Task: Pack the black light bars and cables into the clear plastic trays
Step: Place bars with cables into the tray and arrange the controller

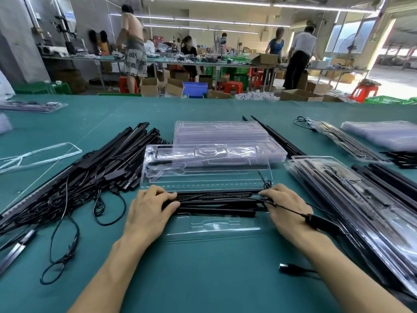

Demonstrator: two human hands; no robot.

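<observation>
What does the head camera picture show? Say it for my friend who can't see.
A person's left hand and right hand grip the ends of a bundle of black light bars across an open clear plastic tray on a green table. A pile of bars and cables lies to the left; filled trays lie to the right.

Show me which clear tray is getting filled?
The tray nearest the person: the left hand and right hand hold black bars on it. The stack behind is empty; the trays at right are already packed.
</observation>
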